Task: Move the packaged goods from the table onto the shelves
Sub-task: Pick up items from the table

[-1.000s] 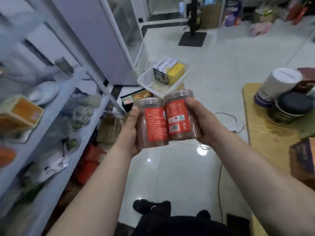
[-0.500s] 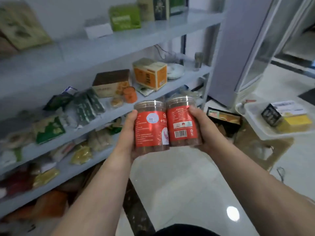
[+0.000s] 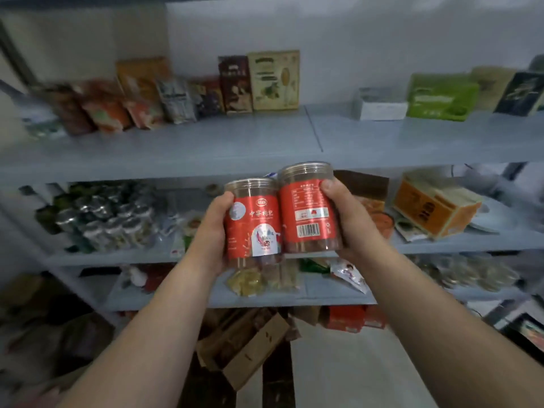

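Two bare forearms, no sleeves visible, left hand, right hand, short nails

Two jars side by side before the shelves

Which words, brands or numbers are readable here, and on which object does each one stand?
"中宁枸杞": red label of the left jar, in the left hand.
Right jar, in the right hand: barcode and table, print too small to read.
Shelf boxes: print too blurred to read.
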